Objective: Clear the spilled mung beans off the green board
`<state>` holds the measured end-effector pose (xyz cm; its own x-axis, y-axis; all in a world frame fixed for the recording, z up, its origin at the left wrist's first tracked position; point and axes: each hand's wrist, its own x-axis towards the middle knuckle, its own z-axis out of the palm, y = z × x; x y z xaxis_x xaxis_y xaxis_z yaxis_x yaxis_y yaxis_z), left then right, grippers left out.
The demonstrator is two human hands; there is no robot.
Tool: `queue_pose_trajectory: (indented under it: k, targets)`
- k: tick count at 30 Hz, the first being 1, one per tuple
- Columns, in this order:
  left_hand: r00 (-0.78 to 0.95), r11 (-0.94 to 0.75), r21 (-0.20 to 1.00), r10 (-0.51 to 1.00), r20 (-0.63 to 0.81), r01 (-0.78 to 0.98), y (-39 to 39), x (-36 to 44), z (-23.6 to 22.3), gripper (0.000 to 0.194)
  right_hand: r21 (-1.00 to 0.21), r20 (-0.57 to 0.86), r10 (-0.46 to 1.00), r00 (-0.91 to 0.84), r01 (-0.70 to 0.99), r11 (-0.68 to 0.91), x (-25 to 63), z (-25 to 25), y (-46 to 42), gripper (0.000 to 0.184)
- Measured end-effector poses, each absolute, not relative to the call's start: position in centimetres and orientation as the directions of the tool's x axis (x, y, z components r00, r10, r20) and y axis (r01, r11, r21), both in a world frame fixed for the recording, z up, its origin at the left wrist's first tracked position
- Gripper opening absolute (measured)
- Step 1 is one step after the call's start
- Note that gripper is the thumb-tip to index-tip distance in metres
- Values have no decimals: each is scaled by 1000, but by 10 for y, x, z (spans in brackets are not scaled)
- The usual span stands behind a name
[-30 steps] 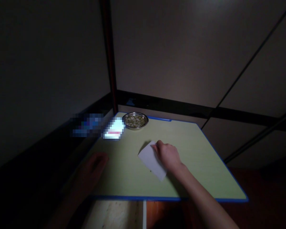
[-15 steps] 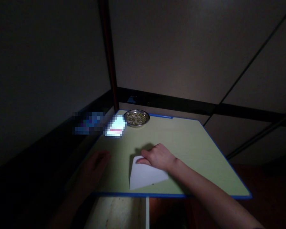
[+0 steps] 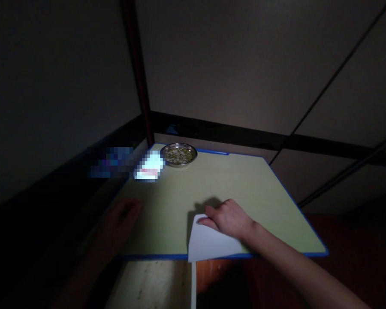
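Observation:
My right hand is closed on a flat white scraper, thumb on its near face. The scraper stands tilted on the pale green tabletop, and its lower left corner reaches over the blue front edge. In shadow on the left, my left hand holds nothing that I can see; its fingers are loosely bent and apart from the thumb. It is at the tabletop's left side, apart from the scraper.
A round metal dish of small green and whitish bits stands at the back left. Beside it glows a blurred screen. Below the front edge is a pulled-out drawer with specks in it. Panelled walls close the back and left.
My right hand has drawn the scraper toward me and to the right, up to the front edge. A dark crumb seen in front of it no longer shows. The view has shifted slightly.

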<state>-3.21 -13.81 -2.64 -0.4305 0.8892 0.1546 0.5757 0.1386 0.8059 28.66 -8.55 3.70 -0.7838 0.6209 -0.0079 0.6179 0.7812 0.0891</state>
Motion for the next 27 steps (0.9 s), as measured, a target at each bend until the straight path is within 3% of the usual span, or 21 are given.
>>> queue_pose_trajectory:
  k: [4, 7, 9, 12, 19, 27]
  targets:
    - [-446, 155, 842, 888, 111, 517, -138, -31, -27, 38, 22, 75, 751, -655, 755, 656, 322, 49, -83, 54]
    - [-429, 128, 849, 894, 125, 513, -138, -32, -30, 32, -43, 165, 938, -304, 948, 315, 354, 57, -72, 48]
    - [-427, 127, 856, 896, 117, 501, -138, -34, -34, 30, -39, 182, 977, -111, 992, 120, 368, 55, -65, 47]
    - [-423, 133, 861, 900, 102, 491, -137, -35, -36, 31, -17, 164, 986, -6, 1000, 9, 369, 41, -63, 47]
    - [-432, 109, 869, 893, 128, 482, -137, -33, -32, 40, -35, 84, 995, -52, 998, 55, 294, 21, -63, 40]
    - [-475, 44, 909, 863, 175, 414, -140, -25, -25, 32, -60, 29, 935, -354, 933, 355, 228, 25, -74, 42]
